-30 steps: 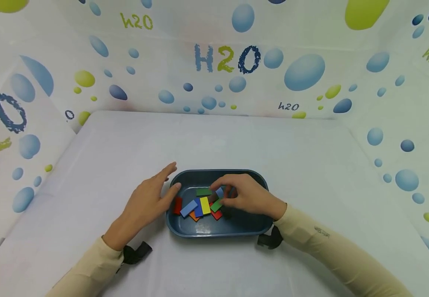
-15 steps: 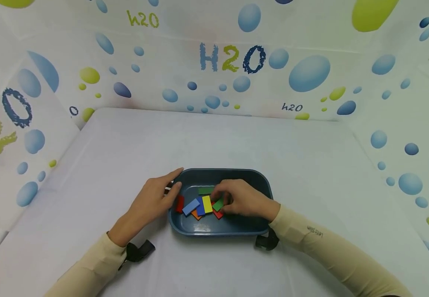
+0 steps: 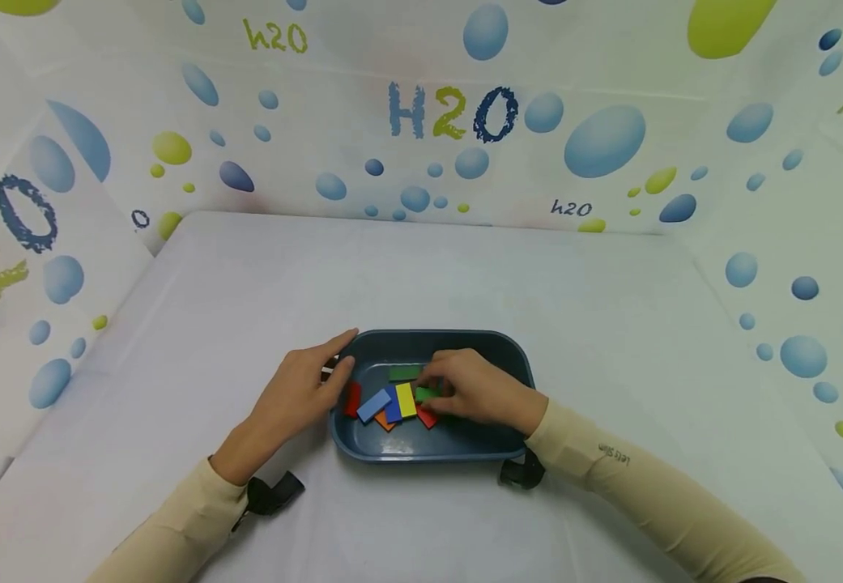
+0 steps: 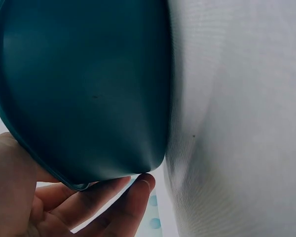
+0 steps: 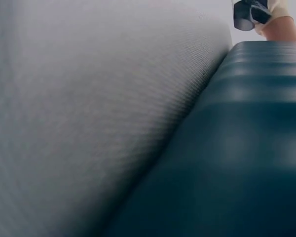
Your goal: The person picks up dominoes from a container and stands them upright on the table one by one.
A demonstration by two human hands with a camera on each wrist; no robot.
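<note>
A dark blue plastic tray (image 3: pixel 428 455) holds several small coloured blocks. My left hand (image 3: pixel 303 387) grips its left end, thumb at the rim and the other fingers along the outside wall, as the left wrist view shows. My right hand (image 3: pixel 483 389) reaches into the tray, thumb and fingertips pinching a green block (image 3: pixel 425 394). Under and beside that hand are a red block (image 3: pixel 427 418) and another green block (image 3: pixel 402 373). A yellow block (image 3: pixel 406 400), dark blue block (image 3: pixel 392 405), light blue block (image 3: pixel 373 406), orange block (image 3: pixel 385 421) and red block (image 3: pixel 351 400) lie to the left.
The tray stands on a white-covered table (image 3: pixel 421 526). Behind it rises a white backdrop (image 3: pixel 283 105) printed with blue and green drops. A black wrist camera (image 3: pixel 275 494) hangs under the left wrist, another black camera (image 3: pixel 521 472) under the right, close to the tray's front wall.
My left hand has closed in on the tray's left end. My right hand has lowered onto the green block, which has turned; a light blue and a brown block are now hidden by the hand.
</note>
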